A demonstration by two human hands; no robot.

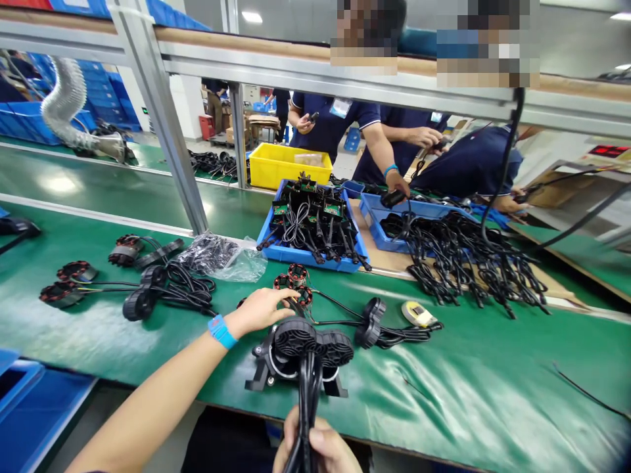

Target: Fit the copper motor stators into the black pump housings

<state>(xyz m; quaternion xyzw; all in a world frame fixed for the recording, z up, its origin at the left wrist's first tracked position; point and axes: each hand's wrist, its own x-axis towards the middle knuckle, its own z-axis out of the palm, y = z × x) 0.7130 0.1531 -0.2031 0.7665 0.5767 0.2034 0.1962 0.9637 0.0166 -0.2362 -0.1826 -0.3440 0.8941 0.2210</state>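
My left hand [261, 307], with a blue wristband, reaches behind a black ribbed double-round cover [315, 343]. Its fingers are closed around thin wires between that cover and several copper-wound stators [297, 289]; the grip is partly hidden. Low in front, my right hand [323, 443] grips a bundle of black cables [308, 387] hanging from the cover. Under the cover sits a black bracketed housing [263, 364] on the green bench. Just right lies a similar black cover [371, 322] with cables and wires.
More stators [62, 293] and cabled covers [142, 295] lie left, near a clear plastic bag [236, 259]. Behind stand a blue bin [315, 261] of black parts, another blue bin [382, 230] with cables and a yellow bin [290, 167]. A tape measure [418, 314] lies right. Co-workers handle parts beyond the metal frame [162, 125].
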